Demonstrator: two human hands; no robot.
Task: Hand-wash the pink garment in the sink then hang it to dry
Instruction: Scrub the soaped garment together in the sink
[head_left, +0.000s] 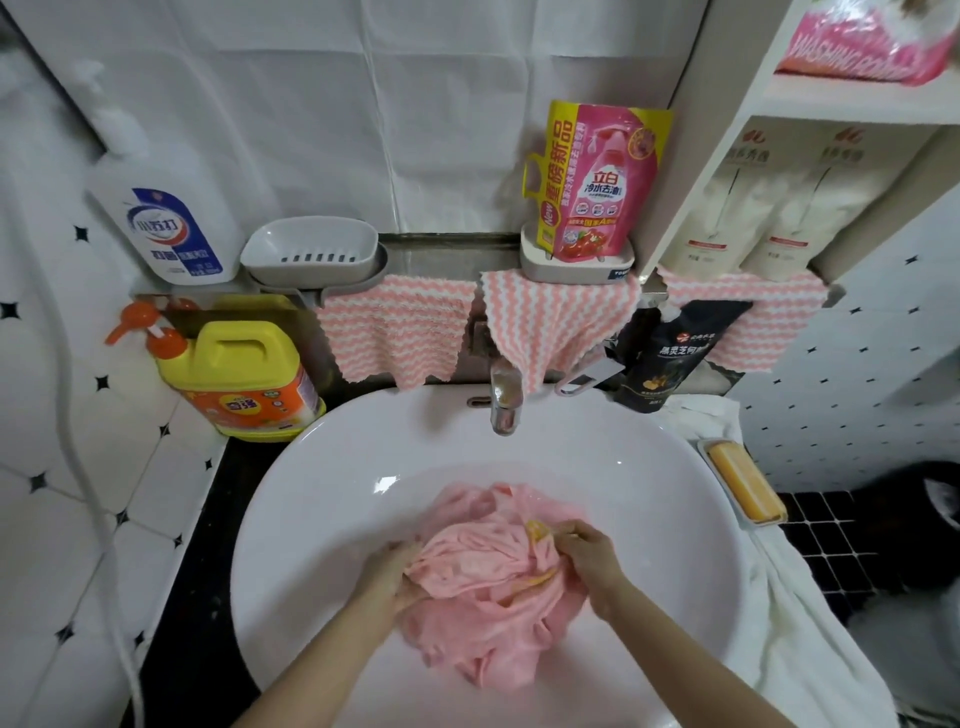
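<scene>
A wet pink garment (488, 587) with yellow patches lies bunched in the white sink (322, 509), partly in water. My left hand (397, 571) grips the garment's left side, its fingers tucked into the folds. On the right, my right hand (587, 551) pinches the fabric at a yellow patch. Both hands hold the cloth low in the basin, below the chrome faucet (504, 400).
A yellow detergent jug (244, 379) with an orange pump stands left of the sink. A yellow soap bar (745, 480) lies in a dish at right, by a white towel (810, 623). Pink striped cloths (550, 322) hang from the ledge behind, with a grey soap dish (311, 249) and bottles.
</scene>
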